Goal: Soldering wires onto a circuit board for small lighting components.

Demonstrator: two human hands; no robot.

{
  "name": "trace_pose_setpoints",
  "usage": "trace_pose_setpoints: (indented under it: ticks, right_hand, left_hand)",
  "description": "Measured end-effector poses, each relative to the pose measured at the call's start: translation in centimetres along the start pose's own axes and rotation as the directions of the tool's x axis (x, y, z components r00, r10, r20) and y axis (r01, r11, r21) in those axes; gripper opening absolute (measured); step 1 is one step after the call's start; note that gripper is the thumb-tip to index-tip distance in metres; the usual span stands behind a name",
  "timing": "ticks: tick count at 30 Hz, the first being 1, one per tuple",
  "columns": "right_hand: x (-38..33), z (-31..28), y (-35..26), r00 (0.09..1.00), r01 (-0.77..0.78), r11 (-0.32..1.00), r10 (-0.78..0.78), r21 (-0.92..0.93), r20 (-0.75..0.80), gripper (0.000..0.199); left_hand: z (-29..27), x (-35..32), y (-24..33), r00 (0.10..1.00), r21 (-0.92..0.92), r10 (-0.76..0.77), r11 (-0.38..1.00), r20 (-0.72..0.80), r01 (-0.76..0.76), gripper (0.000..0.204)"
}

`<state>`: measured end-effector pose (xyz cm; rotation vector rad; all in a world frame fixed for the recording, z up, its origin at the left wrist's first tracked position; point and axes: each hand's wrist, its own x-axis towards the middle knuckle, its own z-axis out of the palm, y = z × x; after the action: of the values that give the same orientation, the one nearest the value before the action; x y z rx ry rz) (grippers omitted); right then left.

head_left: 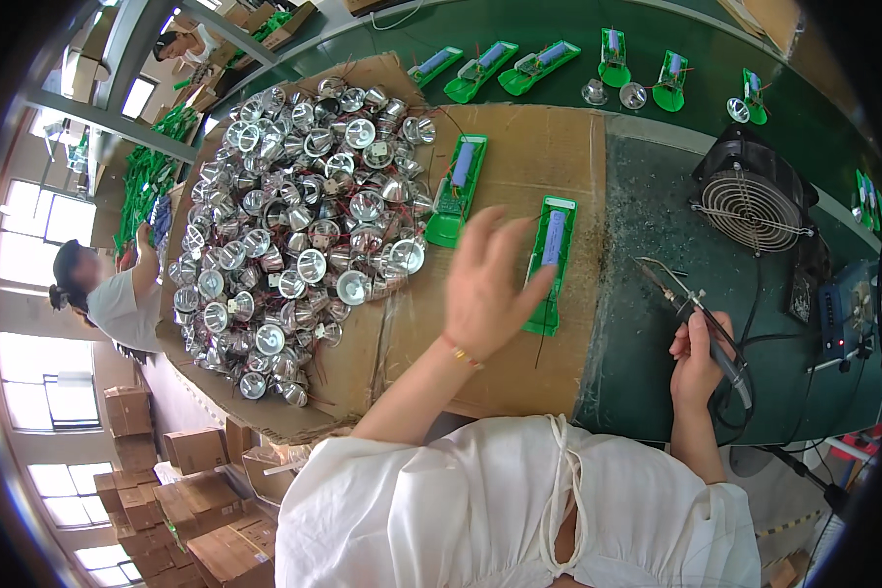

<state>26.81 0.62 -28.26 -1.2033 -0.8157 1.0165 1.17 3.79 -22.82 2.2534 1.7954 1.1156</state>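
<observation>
My left hand [485, 286] hovers over the cardboard sheet [529, 377] with its fingers apart and nothing visible in them. Just right of it lies a green plastic casing [542, 320] with a blue cylindrical battery [556, 235] and a dark wire at its near end. A similar green casing [445, 229] rests beyond the fingers, at the edge of a large heap of silvery lamp reflectors [311, 265]. On the right, my right hand [694, 365] grips the handle of a soldering iron [725, 361]. Its tip points to the upper left, near a thin metal tube.
A round fan [757, 211] with a wire grille stands at the right, beyond a blue soldering station [846, 312] and trailing cables. More green casings [539, 69] line the far green bench. A co-worker [118, 294] sits at the left; cardboard boxes [230, 549] are stacked below.
</observation>
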Motion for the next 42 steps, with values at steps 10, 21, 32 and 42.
trace_pose_setpoints:
  ticks: [10,21,32,42]
  right_hand:
    - [-2.2,1.6,-1.3,0.992,0.047,0.998,-0.050,0.033,0.119,0.013]
    - [-5.1,3.9,-2.3,0.917,0.071,0.996,-0.045,-0.051,0.396,0.016]
    - [-5.0,4.3,-1.5,0.925,0.138,0.978,-0.070,-0.159,0.374,0.015]
    - [-4.8,4.7,-0.9,0.928,0.161,0.969,-0.083,-0.189,0.363,0.014]
  left_hand:
    - [-5.3,-0.7,-8.6,0.965,0.291,-0.104,0.941,-0.242,0.174,0.020]
    - [-3.1,-4.7,-1.1,0.913,-0.253,-0.340,0.885,0.225,0.392,0.011]
    - [0.3,-5.3,-1.2,0.928,-0.278,-0.251,0.903,0.274,0.326,0.012]
    - [1.1,-4.3,-1.3,0.883,-0.299,-0.306,0.858,0.355,0.417,0.011]
